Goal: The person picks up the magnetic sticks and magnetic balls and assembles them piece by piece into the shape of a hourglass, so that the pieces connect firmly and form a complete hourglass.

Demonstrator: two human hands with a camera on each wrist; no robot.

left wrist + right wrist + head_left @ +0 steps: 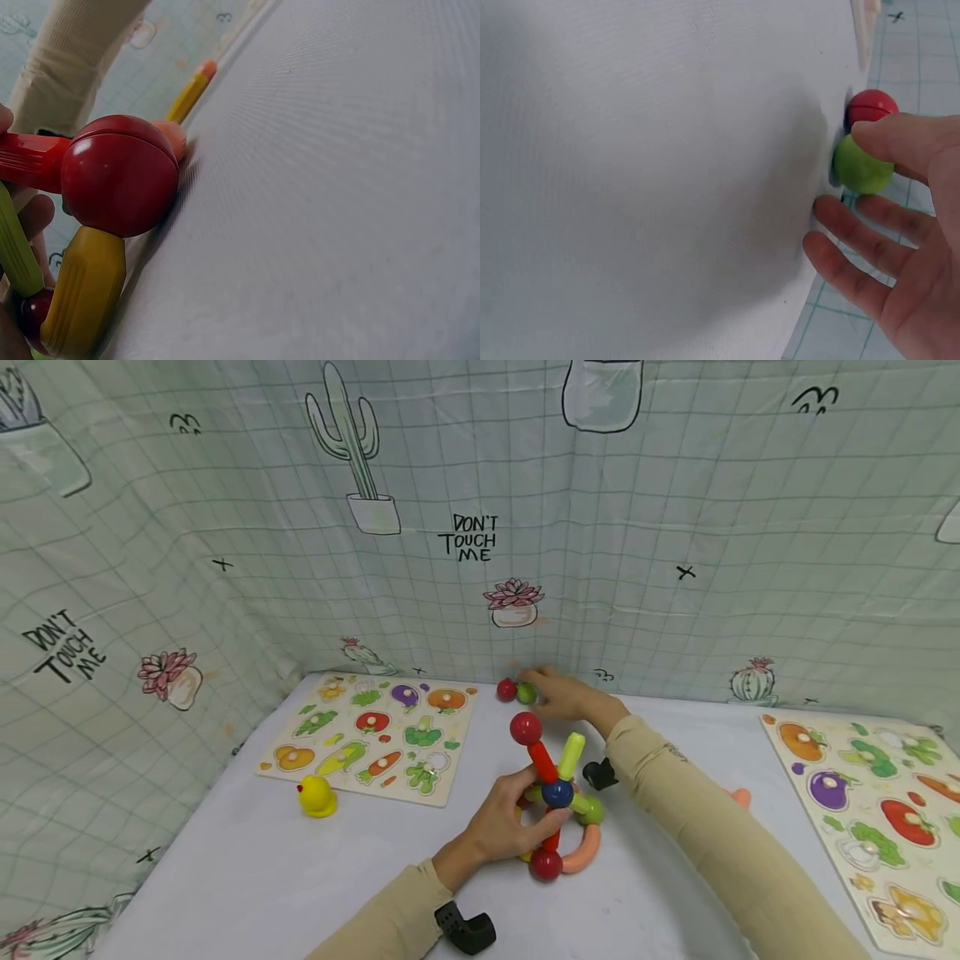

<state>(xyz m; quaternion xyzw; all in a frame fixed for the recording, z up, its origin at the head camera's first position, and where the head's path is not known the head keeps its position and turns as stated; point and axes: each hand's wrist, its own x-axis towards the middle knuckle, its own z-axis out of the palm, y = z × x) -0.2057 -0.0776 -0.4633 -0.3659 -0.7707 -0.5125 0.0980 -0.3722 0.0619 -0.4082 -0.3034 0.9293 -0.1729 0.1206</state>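
My left hand (510, 822) grips a magnetic ball-and-stick toy build (557, 793) standing on the white table. It joins red, green and blue balls with red, yellow, lime and curved salmon sticks; one red stick with a red ball (526, 727) on its end points up. In the left wrist view a large red ball (120, 176) meets a yellow stick (86, 289). At the table's far edge my right hand (562, 692) has its thumb and a partly hidden finger about a green ball (864, 165), other fingers spread. A red ball (871, 106) sits right against the green one.
A vegetable puzzle board (397, 735) lies at the back left, with a yellow rubber duck (317, 797) by its front edge. Another puzzle board (885, 827) lies at the right. A salmon piece (741, 797) shows behind the right forearm. A patterned curtain (480, 468) hangs behind the table.
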